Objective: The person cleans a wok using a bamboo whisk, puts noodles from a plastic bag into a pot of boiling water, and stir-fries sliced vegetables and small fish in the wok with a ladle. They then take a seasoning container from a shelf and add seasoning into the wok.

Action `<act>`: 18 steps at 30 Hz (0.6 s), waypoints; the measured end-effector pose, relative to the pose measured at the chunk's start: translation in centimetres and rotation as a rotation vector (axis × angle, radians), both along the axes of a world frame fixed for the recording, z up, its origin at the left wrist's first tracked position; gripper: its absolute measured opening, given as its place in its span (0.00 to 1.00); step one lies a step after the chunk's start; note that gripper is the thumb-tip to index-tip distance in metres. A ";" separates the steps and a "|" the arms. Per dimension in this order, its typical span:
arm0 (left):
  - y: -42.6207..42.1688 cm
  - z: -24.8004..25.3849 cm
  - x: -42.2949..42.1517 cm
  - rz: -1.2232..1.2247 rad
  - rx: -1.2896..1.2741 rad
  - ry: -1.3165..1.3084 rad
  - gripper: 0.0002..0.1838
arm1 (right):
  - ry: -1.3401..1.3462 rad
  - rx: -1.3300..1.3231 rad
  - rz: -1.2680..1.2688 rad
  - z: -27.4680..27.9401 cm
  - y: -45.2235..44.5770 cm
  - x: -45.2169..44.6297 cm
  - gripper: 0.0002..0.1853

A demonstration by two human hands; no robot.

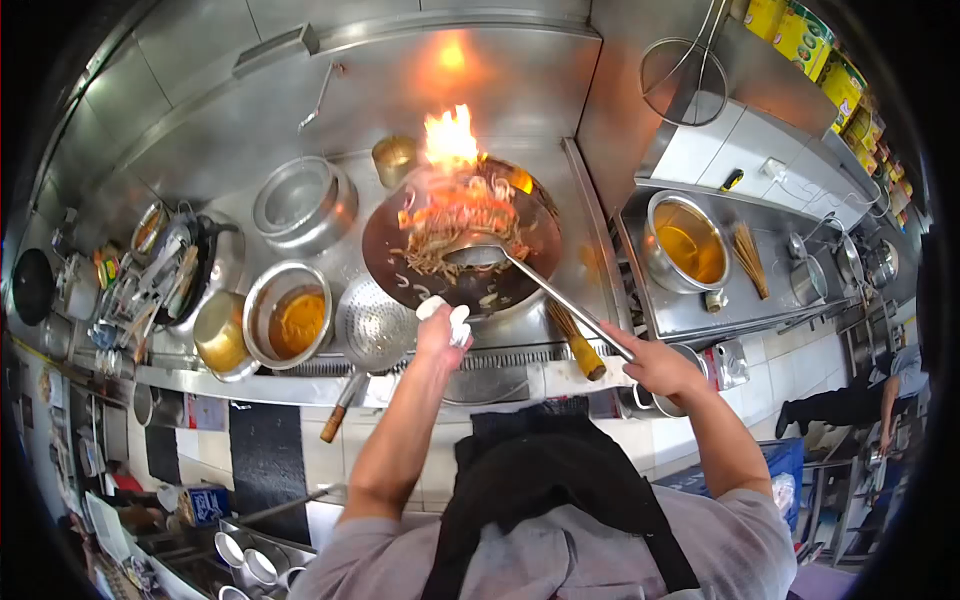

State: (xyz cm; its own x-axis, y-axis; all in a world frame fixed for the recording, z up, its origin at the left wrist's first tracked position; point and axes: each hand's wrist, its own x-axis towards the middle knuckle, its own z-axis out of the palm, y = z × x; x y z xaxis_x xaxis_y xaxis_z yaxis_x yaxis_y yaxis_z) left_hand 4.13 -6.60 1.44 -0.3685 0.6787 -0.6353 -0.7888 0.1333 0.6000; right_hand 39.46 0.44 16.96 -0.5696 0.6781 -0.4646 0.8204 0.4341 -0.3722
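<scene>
My left hand is closed around a white cloth at the near edge of a dark wok. The wok's rim or handle under the cloth is hidden. In my right hand is the long metal handle of a ladle, whose bowl rests among sliced food in the wok. Tall orange flames rise at the wok's far side, above the food.
Left of the wok are a perforated strainer, a pot of orange liquid and a lidded pot. A bamboo brush lies at the near right. Another oil pot stands right. A person is at far right.
</scene>
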 end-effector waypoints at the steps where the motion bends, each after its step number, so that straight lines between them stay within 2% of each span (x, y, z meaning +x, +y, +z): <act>1: 0.3 1.7 0.5 -0.067 0.002 0.021 0.08 | -0.014 -0.044 0.031 2.1 -0.2 1.3 0.46; 3: -2.9 4.0 2.0 -0.126 0.123 -0.072 0.06 | -0.051 -0.160 0.048 6.7 0.4 2.1 0.47; 4: -2.7 6.4 2.6 -0.101 0.028 -0.037 0.06 | -0.015 -0.191 0.072 7.4 1.0 2.6 0.46; 5: -1.3 3.5 1.8 -0.070 0.183 -0.036 0.08 | 0.011 -0.236 0.096 7.5 1.5 2.8 0.46; 7: 2.9 0.9 0.7 -0.007 0.051 -0.046 0.07 | -0.060 -0.107 0.177 4.6 3.3 1.3 0.46; 8: 4.4 1.3 0.9 0.057 -0.031 -0.047 0.02 | -0.097 -0.042 0.216 3.2 4.2 0.5 0.46; 9: 4.3 -0.7 0.7 0.048 -0.023 -0.042 0.02 | -0.123 0.000 0.221 2.2 4.4 -1.0 0.45; 11: 2.3 -6.6 0.7 -0.097 0.162 0.010 0.03 | -0.164 0.093 0.184 -1.6 4.5 -2.3 0.45; 12: 0.0 -5.9 2.3 -0.049 0.091 0.030 0.03 | -0.202 0.178 0.156 -2.6 4.1 -3.1 0.45; 13: -2.7 -4.7 3.9 0.001 0.022 0.055 0.04 | -0.266 0.172 0.137 -1.3 3.0 -4.1 0.46; 15: -7.4 -4.8 4.6 -0.200 0.035 -0.030 0.06 | -0.166 0.150 0.124 -1.4 2.4 -2.7 0.46; 16: -7.7 -3.2 4.3 -0.252 0.277 -0.097 0.06 | -0.168 0.147 0.126 -0.5 2.5 -2.2 0.46; 17: -5.2 -0.9 5.5 0.046 0.042 -0.004 0.06 | -0.155 0.086 0.124 0.9 2.4 -1.7 0.46; 18: -3.1 -1.1 3.6 0.001 0.115 -0.138 0.06 | -0.143 0.024 0.121 1.6 2.4 -1.0 0.46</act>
State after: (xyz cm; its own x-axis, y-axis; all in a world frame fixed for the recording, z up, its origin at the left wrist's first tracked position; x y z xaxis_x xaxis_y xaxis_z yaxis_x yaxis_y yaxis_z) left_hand 7.72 -9.66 0.36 -0.2840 0.7494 -0.5981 -0.8649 0.0690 0.4971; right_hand 38.42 2.88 18.52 -0.5771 0.6203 -0.5312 0.8053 0.5402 -0.2442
